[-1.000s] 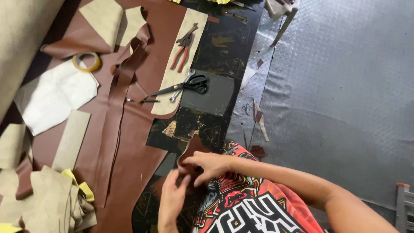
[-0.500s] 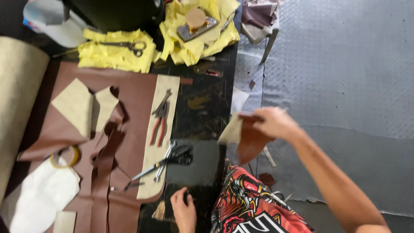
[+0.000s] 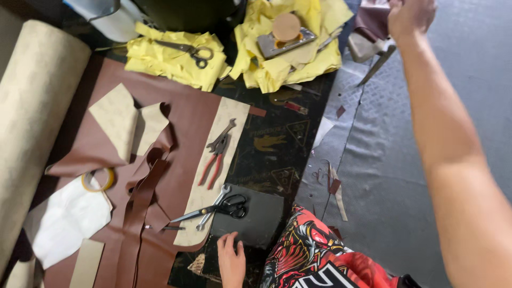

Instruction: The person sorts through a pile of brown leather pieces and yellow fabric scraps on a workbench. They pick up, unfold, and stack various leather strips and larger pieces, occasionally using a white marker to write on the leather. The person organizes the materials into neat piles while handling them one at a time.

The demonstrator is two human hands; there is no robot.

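Tape roll [image 3: 97, 180]: yellow ring, left edge, on brown leather [image 3: 184, 114].
Left hand [image 3: 231, 260]: bottom centre, flat and open, holding nothing, on dark mat [image 3: 260, 221] beside black scissors [image 3: 221, 208].
Right hand [image 3: 410, 15]: upper right, closed on maroon leather piece [image 3: 373, 21].

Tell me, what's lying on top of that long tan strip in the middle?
On the tan strip lie red-handled pliers, a wrench and part of the black-handled scissors. Brown leather shows beside it; what lies beneath is covered.
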